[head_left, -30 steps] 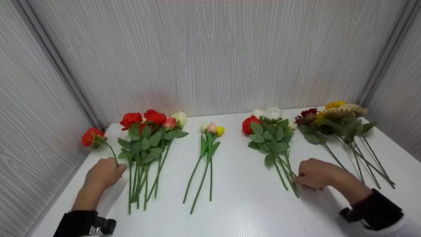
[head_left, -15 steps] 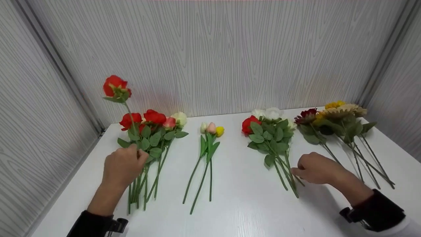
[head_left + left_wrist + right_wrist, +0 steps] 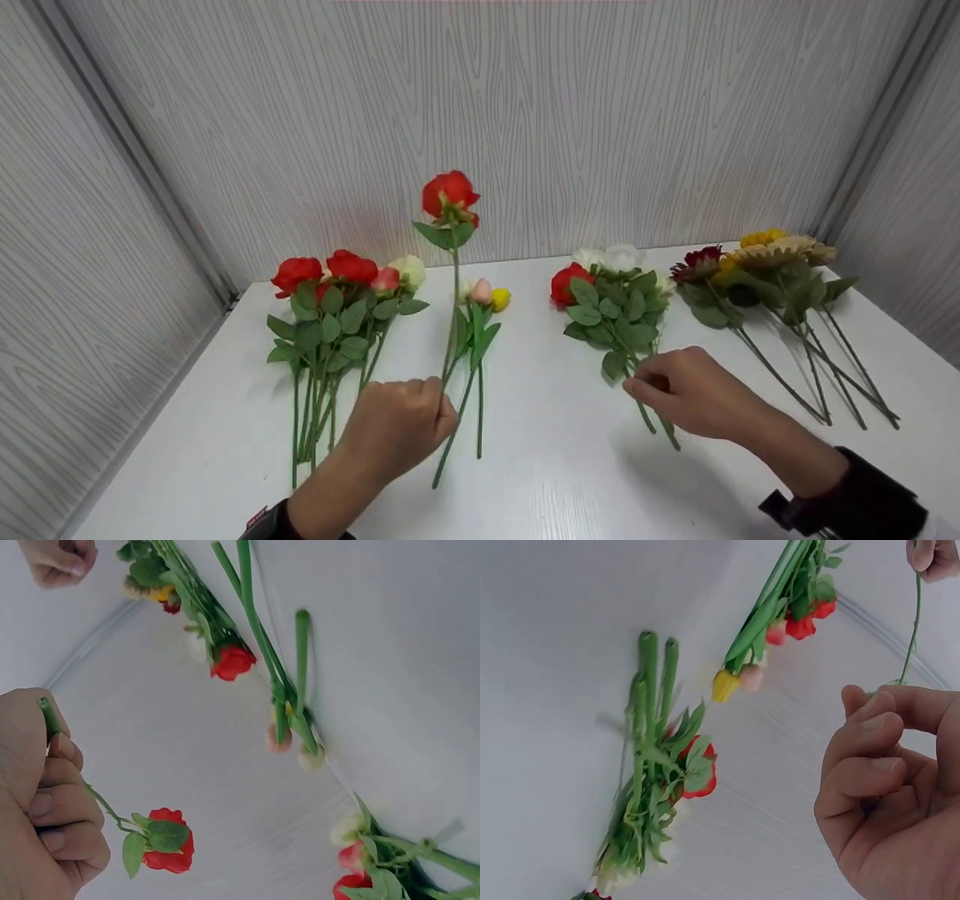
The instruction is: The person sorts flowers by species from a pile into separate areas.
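Note:
Near the front middle, my left hand (image 3: 401,420) grips a single red rose (image 3: 450,196) low on its green stem. The rose stands upright, its bloom high against the back wall and its stem overlapping the tulips (image 3: 487,341) in the head view. In the left wrist view the cut stem end (image 3: 49,716) pokes out of the curled fingers. My right hand (image 3: 697,390) hovers over the stems of a bunch of white flowers and one red rose (image 3: 615,315). Its fingers (image 3: 862,742) are loosely bent, with nothing held between them.
A bunch of red, pink and cream roses (image 3: 330,322) lies at the left of the white table (image 3: 540,465). Dark red, yellow and beige daisy-like flowers (image 3: 780,259) lie at the far right. A wood-grain panel (image 3: 525,135) closes the back.
My left hand has carried the red rose from the far left to the middle, lifting its bloom upright. My right hand has shifted a little left over the stems.

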